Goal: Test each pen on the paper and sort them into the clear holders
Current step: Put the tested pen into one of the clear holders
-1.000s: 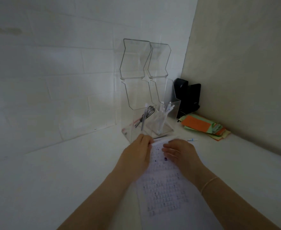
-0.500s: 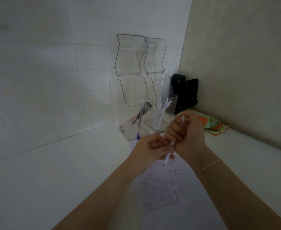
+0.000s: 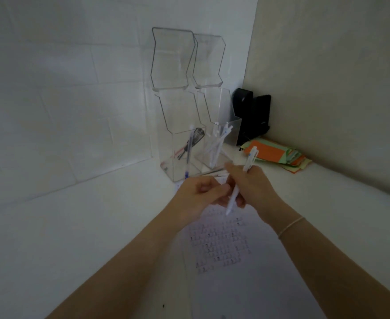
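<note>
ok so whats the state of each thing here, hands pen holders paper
right hand: grips a white pen, tip down above the paper
left hand: fingers curled by the pen's lower part, grip unclear
left clear holder: upright, holds a blue-tipped pen
right clear holder: upright, holds several white pens
paper: flat on the desk, printed

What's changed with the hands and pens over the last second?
Both hands rose off the paper. The right hand took hold of a white pen, tip down; the left hand came up beside it. The holders and their pens stayed put.
</note>
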